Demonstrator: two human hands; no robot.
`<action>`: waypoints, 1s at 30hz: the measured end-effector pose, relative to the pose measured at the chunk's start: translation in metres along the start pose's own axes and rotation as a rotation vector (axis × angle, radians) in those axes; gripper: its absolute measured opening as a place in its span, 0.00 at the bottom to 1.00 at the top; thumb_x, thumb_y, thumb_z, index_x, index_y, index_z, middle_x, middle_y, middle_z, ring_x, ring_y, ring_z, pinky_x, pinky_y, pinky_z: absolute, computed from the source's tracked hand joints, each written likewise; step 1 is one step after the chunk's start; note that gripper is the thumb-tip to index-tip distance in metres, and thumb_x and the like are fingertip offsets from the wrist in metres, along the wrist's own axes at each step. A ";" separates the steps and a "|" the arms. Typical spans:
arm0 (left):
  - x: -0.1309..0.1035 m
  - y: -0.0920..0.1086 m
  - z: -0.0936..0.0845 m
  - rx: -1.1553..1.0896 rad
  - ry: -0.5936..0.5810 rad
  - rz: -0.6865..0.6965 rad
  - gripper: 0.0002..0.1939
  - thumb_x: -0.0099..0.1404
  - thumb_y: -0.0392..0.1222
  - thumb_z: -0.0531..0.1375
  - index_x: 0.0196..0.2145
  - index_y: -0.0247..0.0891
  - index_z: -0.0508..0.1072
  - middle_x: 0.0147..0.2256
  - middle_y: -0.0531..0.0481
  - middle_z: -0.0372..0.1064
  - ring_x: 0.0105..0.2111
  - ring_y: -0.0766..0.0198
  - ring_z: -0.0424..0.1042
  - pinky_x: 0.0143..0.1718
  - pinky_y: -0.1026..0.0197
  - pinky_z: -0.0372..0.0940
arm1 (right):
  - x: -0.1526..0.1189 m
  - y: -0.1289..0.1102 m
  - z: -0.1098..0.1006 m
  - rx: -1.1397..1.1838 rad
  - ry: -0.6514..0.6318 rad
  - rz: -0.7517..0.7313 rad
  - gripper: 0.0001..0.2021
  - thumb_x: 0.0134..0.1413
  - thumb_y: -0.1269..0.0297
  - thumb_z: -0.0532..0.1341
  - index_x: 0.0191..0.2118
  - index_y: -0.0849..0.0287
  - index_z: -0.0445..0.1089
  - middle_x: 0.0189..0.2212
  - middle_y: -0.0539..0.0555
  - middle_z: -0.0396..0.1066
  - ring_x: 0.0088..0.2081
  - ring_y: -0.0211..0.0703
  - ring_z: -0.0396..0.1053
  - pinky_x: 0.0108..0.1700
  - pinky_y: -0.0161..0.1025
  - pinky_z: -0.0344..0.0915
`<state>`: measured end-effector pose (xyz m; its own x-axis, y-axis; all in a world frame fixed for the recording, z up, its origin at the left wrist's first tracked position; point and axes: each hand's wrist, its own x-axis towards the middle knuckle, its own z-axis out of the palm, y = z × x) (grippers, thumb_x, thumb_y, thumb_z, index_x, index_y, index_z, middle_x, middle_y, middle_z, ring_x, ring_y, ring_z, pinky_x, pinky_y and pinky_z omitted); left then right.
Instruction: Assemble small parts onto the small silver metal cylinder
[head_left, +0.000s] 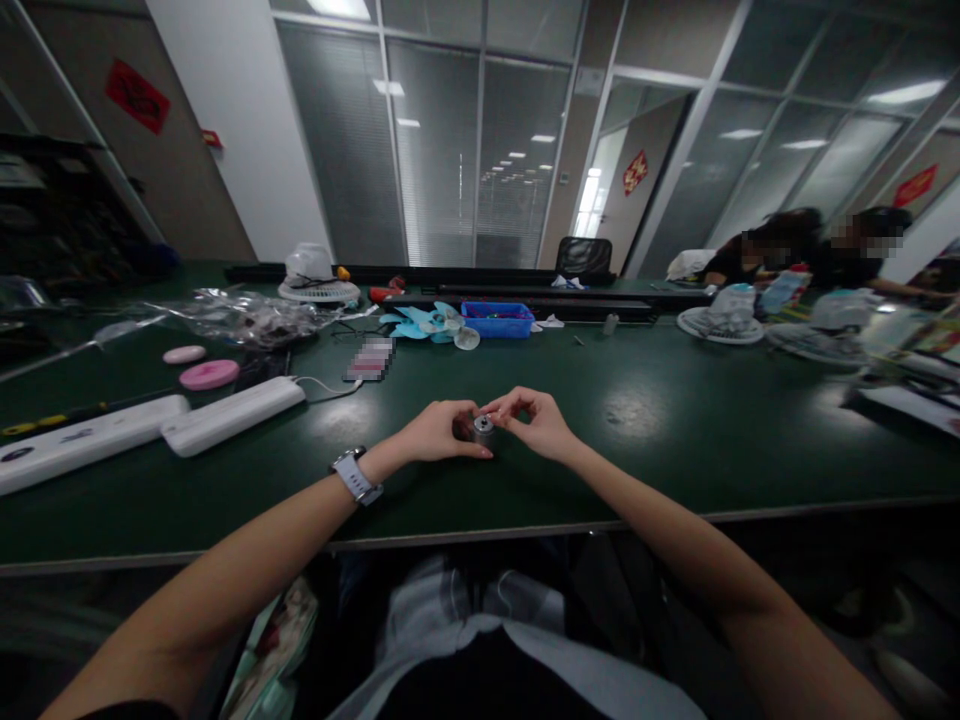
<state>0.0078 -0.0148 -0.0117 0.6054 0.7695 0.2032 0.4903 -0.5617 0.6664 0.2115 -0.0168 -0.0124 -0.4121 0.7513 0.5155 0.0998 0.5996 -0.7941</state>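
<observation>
A small round metal part [484,427], silvery on top with a dark centre, stands on the green table in front of me; it looks like a small motor. My left hand [441,432] curls round its left side, fingers behind and thumb in front. From the right, my right hand [536,424] reaches to its top with thumb and forefinger pinched together. Whatever lies between those fingertips is too small to make out.
To the left lie white power strips [234,415], a pink disc [209,375] and a phone [370,358] on a cable. Farther back are blue fan blades [424,322], a blue bin [496,321] and fan assemblies [721,318]. Two people work at the far right.
</observation>
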 end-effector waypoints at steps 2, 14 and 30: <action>0.000 0.002 0.001 -0.022 -0.012 0.013 0.25 0.48 0.57 0.66 0.37 0.36 0.69 0.30 0.50 0.72 0.29 0.63 0.71 0.29 0.64 0.64 | 0.000 0.002 0.000 -0.010 0.014 0.002 0.07 0.50 0.63 0.64 0.28 0.60 0.67 0.35 0.57 0.76 0.37 0.43 0.73 0.36 0.38 0.64; 0.000 0.004 0.003 -0.049 -0.014 0.022 0.25 0.48 0.55 0.67 0.38 0.36 0.70 0.31 0.49 0.73 0.30 0.62 0.72 0.31 0.63 0.64 | 0.001 0.001 0.001 0.025 -0.019 0.015 0.08 0.51 0.62 0.64 0.29 0.60 0.67 0.35 0.56 0.76 0.37 0.43 0.74 0.36 0.38 0.64; 0.001 0.003 0.002 -0.034 -0.018 0.021 0.24 0.48 0.56 0.67 0.37 0.36 0.70 0.31 0.50 0.72 0.30 0.63 0.71 0.30 0.63 0.63 | 0.000 -0.002 -0.001 -0.017 -0.052 0.023 0.09 0.51 0.58 0.63 0.31 0.59 0.68 0.35 0.55 0.76 0.36 0.43 0.73 0.38 0.40 0.65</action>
<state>0.0108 -0.0165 -0.0113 0.6266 0.7519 0.2050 0.4561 -0.5671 0.6858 0.2119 -0.0176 -0.0104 -0.4560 0.7500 0.4792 0.1250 0.5871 -0.7998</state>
